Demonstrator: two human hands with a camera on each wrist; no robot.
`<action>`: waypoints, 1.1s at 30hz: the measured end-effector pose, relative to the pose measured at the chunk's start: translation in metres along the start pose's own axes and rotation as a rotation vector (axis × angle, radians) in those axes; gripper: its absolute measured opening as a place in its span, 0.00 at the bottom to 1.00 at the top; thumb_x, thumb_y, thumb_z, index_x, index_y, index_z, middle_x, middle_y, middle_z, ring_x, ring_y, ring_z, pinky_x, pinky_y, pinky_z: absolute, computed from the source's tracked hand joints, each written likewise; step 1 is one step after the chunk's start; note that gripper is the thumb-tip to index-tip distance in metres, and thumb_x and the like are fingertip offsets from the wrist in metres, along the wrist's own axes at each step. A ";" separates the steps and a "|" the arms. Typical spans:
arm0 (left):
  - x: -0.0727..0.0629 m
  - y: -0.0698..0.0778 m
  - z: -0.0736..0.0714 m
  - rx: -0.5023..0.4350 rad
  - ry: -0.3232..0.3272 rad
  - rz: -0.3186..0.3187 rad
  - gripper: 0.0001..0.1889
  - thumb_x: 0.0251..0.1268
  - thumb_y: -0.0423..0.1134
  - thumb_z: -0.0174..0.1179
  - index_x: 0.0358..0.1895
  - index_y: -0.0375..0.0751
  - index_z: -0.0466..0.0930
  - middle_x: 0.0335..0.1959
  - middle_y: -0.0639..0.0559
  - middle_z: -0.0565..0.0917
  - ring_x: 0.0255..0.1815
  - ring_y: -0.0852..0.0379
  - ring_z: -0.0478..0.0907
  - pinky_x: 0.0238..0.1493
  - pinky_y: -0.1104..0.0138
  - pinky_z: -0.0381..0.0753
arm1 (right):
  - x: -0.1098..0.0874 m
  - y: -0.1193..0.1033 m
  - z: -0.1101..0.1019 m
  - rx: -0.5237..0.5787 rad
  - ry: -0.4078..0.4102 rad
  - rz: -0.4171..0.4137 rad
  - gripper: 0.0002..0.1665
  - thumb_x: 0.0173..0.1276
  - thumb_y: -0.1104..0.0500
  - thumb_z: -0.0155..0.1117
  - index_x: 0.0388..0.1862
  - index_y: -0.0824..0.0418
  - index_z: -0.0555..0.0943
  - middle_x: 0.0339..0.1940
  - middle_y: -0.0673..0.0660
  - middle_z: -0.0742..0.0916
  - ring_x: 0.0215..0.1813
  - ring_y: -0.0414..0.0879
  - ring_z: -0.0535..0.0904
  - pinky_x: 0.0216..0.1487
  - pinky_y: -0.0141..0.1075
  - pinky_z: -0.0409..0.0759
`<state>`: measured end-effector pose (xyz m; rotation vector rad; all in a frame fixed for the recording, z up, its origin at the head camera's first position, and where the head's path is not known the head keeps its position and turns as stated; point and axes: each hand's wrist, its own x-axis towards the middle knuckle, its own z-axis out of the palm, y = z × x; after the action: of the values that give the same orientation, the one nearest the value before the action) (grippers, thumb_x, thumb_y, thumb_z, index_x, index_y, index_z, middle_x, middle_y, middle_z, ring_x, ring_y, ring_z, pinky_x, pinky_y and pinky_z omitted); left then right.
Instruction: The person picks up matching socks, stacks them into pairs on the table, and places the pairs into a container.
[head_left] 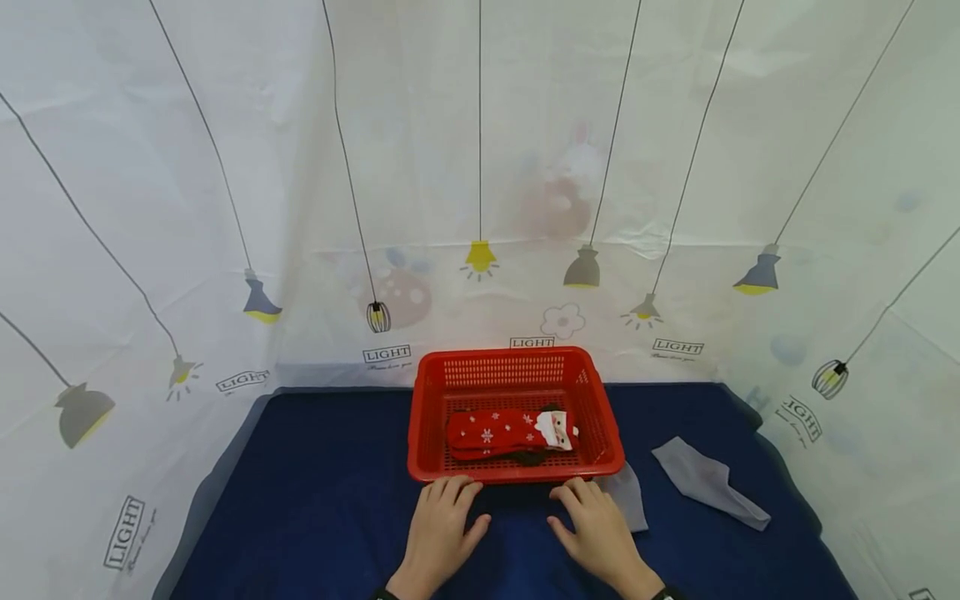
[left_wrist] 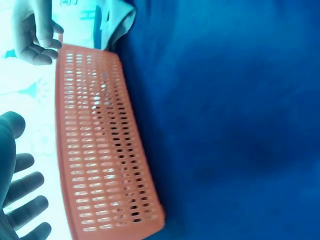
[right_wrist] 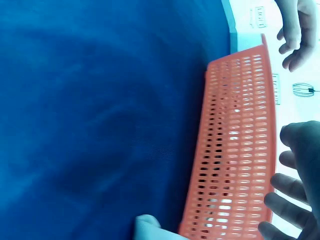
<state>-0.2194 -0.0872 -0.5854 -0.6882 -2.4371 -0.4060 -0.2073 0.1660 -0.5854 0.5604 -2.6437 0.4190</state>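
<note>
A red plastic basket with slotted walls stands on the dark blue cloth. Inside lies a flat pair of red socks with white snowflakes and a Santa face, over something dark that is mostly hidden. My left hand is at the left part of the basket's front rim, fingers loosely bent. To its right, my right hand is at the same rim, thumb apart from the fingers. Both wrist views show the basket's slotted front wall beside relaxed, spread fingers; I cannot tell whether the fingertips touch it. Neither hand holds anything.
A grey sock-like cloth lies on the blue cloth to the right. Another grey piece lies partly hidden by the basket's front right corner. White sheets printed with hanging lamps rise behind and at both sides.
</note>
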 end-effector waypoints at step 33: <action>-0.051 0.004 0.025 -0.009 -0.389 -0.174 0.23 0.52 0.58 0.60 0.50 0.50 0.78 0.53 0.53 0.75 0.50 0.52 0.72 0.47 0.54 0.71 | -0.038 0.022 0.031 -0.063 -0.114 0.176 0.29 0.49 0.49 0.71 0.53 0.50 0.78 0.49 0.53 0.79 0.47 0.51 0.77 0.38 0.47 0.75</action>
<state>-0.1925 -0.0925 -0.6349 -0.6058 -2.8786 -0.3788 -0.1949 0.1859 -0.6343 0.3426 -2.8162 0.3630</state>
